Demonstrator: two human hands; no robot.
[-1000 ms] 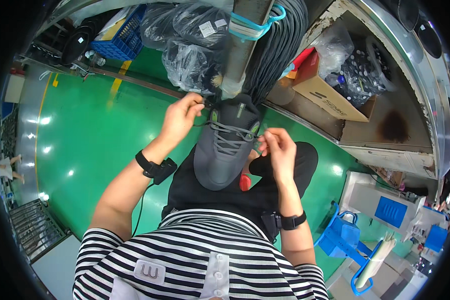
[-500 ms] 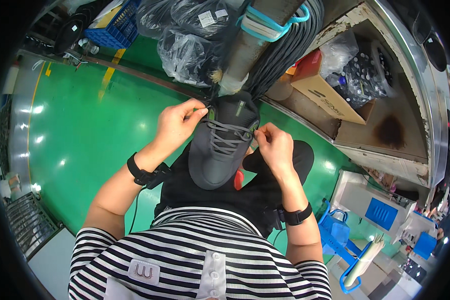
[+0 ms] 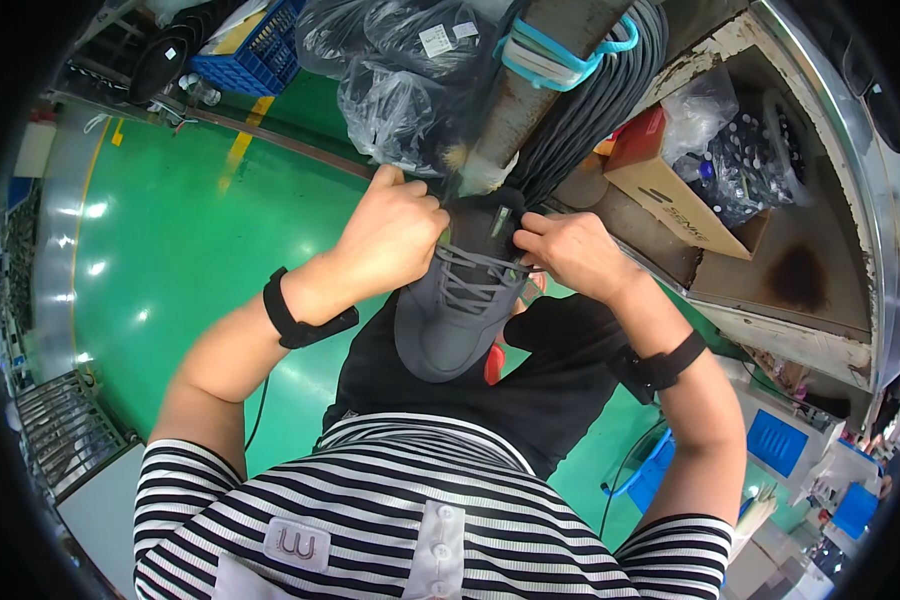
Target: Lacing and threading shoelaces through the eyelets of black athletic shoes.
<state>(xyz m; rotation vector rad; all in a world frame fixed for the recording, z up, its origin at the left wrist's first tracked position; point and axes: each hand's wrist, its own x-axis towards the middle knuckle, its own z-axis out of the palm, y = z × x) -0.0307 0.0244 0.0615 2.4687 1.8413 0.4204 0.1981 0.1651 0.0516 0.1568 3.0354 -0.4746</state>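
Note:
A dark grey sneaker (image 3: pixel 450 325) sits toe toward me above my lap, its grey shoelace (image 3: pixel 470 285) crossing the front. Its dark tongue and collar face the far side, against a rusty metal post (image 3: pixel 540 80). My left hand (image 3: pixel 395 230) is closed at the sneaker's upper left eyelets; what its fingers grip is hidden. On the other side, my right hand (image 3: pixel 575 252) has its fingers pinched on the lace at the upper right eyelets.
Black cables (image 3: pixel 600 130) hang beside the post. Plastic-wrapped bundles (image 3: pixel 395 110) lie behind, near a blue crate (image 3: pixel 245 55). At right, a metal shelf holds a cardboard box (image 3: pixel 670 195) with bagged dark parts. Green floor (image 3: pixel 190 250) spreads at left.
My left hand has turned over and moved in against the sneaker's upper left side. My right hand has shifted farther away and its elbow has swung outward. The whole view has shifted slightly.

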